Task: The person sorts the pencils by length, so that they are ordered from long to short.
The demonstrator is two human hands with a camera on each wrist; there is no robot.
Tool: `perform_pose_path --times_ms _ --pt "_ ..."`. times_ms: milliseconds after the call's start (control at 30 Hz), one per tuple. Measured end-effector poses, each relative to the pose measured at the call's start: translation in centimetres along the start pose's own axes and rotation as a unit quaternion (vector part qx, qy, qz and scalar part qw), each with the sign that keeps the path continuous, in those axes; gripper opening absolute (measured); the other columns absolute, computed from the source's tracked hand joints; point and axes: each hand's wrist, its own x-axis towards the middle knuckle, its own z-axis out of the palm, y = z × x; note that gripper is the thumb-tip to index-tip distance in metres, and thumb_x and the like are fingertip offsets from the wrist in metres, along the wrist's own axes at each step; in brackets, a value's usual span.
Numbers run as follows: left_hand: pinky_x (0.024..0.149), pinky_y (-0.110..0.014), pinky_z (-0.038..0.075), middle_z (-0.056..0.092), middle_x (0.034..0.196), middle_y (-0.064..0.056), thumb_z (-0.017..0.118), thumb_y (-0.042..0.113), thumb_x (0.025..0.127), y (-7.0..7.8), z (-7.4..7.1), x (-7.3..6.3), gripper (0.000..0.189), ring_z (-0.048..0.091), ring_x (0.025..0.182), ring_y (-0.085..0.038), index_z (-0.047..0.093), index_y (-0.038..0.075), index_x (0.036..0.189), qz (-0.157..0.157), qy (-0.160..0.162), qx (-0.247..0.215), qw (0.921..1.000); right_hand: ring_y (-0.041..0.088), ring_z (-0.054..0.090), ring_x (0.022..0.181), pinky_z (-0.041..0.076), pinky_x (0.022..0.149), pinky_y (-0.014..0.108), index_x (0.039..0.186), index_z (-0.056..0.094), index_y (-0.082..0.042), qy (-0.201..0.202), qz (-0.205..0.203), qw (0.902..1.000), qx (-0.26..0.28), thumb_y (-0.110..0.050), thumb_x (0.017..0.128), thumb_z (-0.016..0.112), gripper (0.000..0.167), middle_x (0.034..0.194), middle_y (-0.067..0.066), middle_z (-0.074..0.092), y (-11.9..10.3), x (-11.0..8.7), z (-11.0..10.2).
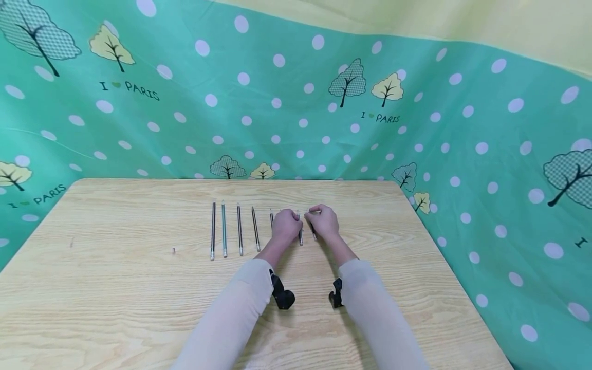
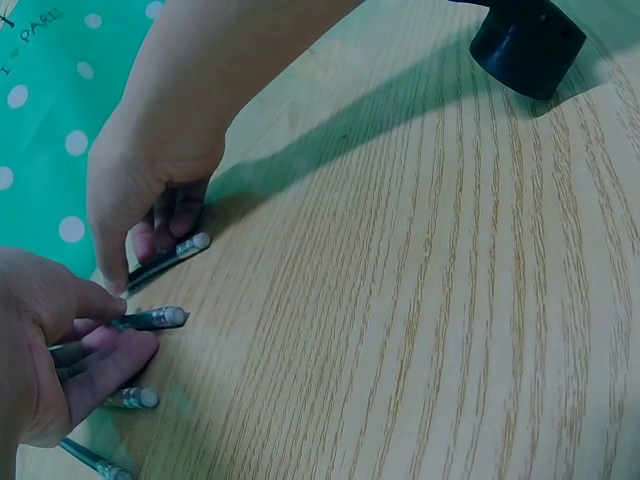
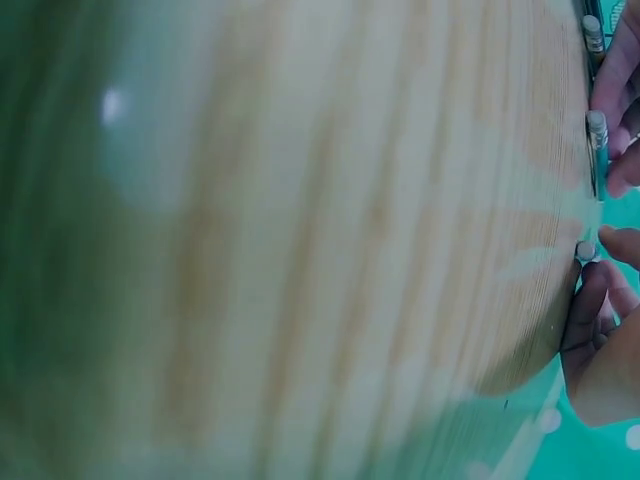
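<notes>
Near the far side of the table, my left hand [image 1: 287, 224] pinches a short dark pencil [image 1: 300, 237] between thumb and fingers. Its white eraser end [image 2: 174, 316] sticks out from the fingers in the left wrist view. Just to the right, my right hand [image 1: 322, 222] grips another dark pencil [image 1: 314, 234], eraser end toward me. To the left lie more pencils side by side: a long dark one [image 1: 213, 231], a teal one [image 1: 224, 228], a dark one [image 1: 239, 229] and a brownish one [image 1: 255, 229]. Another pencil [image 1: 271, 217] is partly hidden by my left hand.
The light wood table [image 1: 115, 298] reaches to a green dotted curtain [image 1: 287, 113] at the back and right. A tiny brownish bit [image 1: 173, 251] lies left of the pencils. Black wrist cameras [image 1: 283, 294] hang under both sleeves.
</notes>
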Motion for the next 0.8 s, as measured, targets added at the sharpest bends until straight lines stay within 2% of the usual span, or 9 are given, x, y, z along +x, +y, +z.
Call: perform_pose_path --times_ms 200,367,500,633,800 --pt "0.048 -0.021 0.045 0.062 0.067 -0.005 0.062 0.009 0.083 -0.1 0.0 0.1 0.004 0.052 0.046 -0.011 0.062 0.006 0.083 0.000 -0.002 -0.004 1.0000 0.013 0.055 0.065 0.039 0.055 0.023 0.101 0.068 -0.014 -0.001 -0.002 1.0000 0.007 -0.029 0.083 0.067 0.024 0.087 0.005 0.067 -0.1 0.0 0.0" --pt "0.048 -0.022 0.045 0.066 0.078 -0.006 0.066 0.016 0.082 0.2 -0.1 0.1 0.010 0.054 0.050 -0.012 0.064 0.006 0.086 0.000 -0.004 -0.011 0.9999 0.009 0.050 0.054 0.041 0.048 0.020 0.103 0.067 -0.010 -0.001 0.004 0.9989 0.046 -0.026 0.085 0.066 0.024 0.076 0.004 0.064 0.1 0.3 -0.3" --pt "0.050 -0.022 0.047 0.067 0.087 -0.007 0.067 0.021 0.084 0.9 -0.8 0.1 0.017 0.056 0.056 -0.013 0.066 0.006 0.093 0.005 -0.012 -0.030 0.9995 0.008 0.048 0.048 0.041 0.043 0.020 0.106 0.066 -0.008 -0.001 0.015 0.9970 0.076 -0.023 0.086 0.064 0.025 0.071 0.003 0.060 0.5 0.8 -0.8" --pt "0.052 -0.023 0.049 0.067 0.085 -0.007 0.066 0.025 0.086 1.5 -2.6 -0.1 0.024 0.059 0.056 -0.015 0.065 0.007 0.102 0.013 -0.010 -0.043 0.9989 0.008 0.048 0.051 0.043 0.045 0.020 0.108 0.065 -0.010 -0.004 0.022 0.9974 0.068 -0.025 0.088 0.061 0.025 0.075 0.002 0.057 0.8 1.0 -1.7" --pt "0.051 -0.024 0.048 0.067 0.083 -0.007 0.061 0.030 0.089 1.4 -6.1 0.0 0.029 0.059 0.057 -0.014 0.062 0.008 0.109 0.022 0.006 -0.025 0.9994 0.011 0.049 0.055 0.043 0.047 0.020 0.109 0.063 -0.007 0.011 0.005 0.9977 0.067 -0.026 0.091 0.057 0.026 0.079 0.006 0.057 0.4 0.8 -3.6"
